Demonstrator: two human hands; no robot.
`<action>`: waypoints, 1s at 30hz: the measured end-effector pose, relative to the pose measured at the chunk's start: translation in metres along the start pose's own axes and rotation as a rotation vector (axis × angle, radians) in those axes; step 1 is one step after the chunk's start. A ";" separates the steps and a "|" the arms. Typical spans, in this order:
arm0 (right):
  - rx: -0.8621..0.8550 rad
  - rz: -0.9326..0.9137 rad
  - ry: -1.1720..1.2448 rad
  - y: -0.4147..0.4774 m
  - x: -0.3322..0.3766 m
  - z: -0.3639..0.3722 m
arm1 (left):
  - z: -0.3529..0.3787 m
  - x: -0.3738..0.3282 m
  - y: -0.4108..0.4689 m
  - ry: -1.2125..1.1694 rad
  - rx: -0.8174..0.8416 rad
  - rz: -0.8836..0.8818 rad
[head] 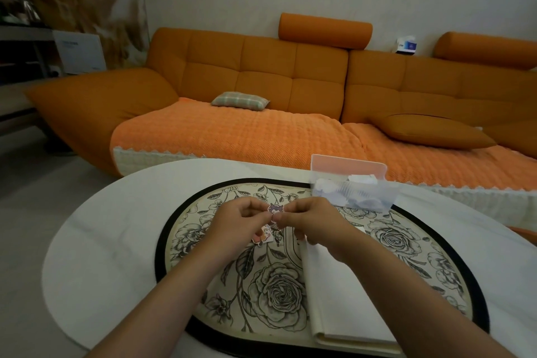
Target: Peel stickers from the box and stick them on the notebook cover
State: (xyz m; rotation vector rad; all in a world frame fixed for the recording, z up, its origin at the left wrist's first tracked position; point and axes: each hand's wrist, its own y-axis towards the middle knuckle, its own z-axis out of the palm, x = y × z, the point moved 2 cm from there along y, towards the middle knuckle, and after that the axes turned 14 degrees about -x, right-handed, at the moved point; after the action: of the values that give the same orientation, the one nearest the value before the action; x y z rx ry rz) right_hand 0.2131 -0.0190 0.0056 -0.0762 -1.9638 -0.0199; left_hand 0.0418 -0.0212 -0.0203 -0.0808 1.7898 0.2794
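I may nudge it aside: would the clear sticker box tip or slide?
Probably slides: the box looks thin plastic holding only paper stickers, so light. Its raised lid might make a high push tip it.

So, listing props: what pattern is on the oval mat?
The mat has dark line-drawn roses and leaves on cream, black-edged; head view.

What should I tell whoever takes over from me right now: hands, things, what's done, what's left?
Left hand and right hand: both pinch one purple sticker between them, above the floral mat.
Second sticker: just under the left hand; held or lying, unclear.
Clear box: open, far right of the mat, more pieces inside.
Notebook: closed, on the mat under the right forearm; visible cover shows no sticker.
To do: peel this one, stick it on the cover, repeat.
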 end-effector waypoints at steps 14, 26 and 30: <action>-0.151 -0.082 0.077 -0.006 -0.004 -0.037 | 0.031 -0.020 -0.010 -0.012 0.004 0.044; -0.315 -0.262 -0.123 -0.007 -0.026 -0.057 | 0.071 -0.028 -0.015 0.127 -0.013 0.086; -0.418 -0.387 -0.315 -0.007 -0.035 -0.066 | 0.083 -0.030 -0.016 0.184 -0.021 0.106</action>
State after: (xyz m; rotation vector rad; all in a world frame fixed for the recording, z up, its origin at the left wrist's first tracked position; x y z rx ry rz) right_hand 0.2870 -0.0307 -0.0012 0.0307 -2.2326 -0.7097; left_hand 0.1315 -0.0202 -0.0108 -0.0276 1.9777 0.3767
